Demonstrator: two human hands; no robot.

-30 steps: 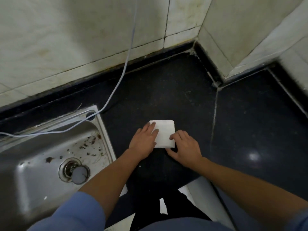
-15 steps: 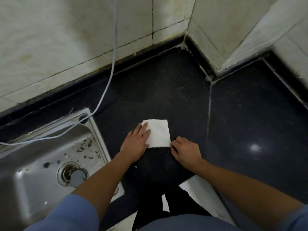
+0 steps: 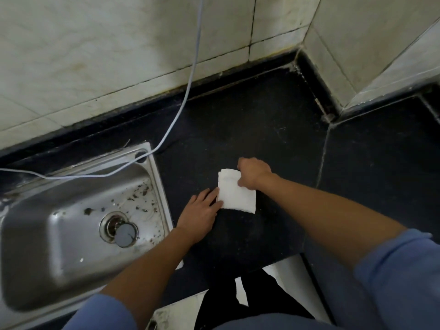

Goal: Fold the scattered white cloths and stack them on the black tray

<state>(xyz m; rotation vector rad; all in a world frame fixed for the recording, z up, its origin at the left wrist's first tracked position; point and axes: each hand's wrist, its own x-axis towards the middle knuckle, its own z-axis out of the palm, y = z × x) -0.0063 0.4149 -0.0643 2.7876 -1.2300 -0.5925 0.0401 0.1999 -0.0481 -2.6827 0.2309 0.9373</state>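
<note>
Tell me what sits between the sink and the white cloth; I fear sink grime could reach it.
In the head view, only the left hand rests there on the black counter, beside the sink rim, its fingertips touching the white cloth.

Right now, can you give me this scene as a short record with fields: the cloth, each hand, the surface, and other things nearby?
cloth: white, folded, lies on counter
left hand: fingers straight, tips touch the cloth's left edge
right hand: fingers curled, grips the cloth's far right corner
counter: black, under the cloth
sink: steel, left of the hands, dirty specks inside
cable: pale, hangs down the wall and crosses the sink
tray: not in view
</note>
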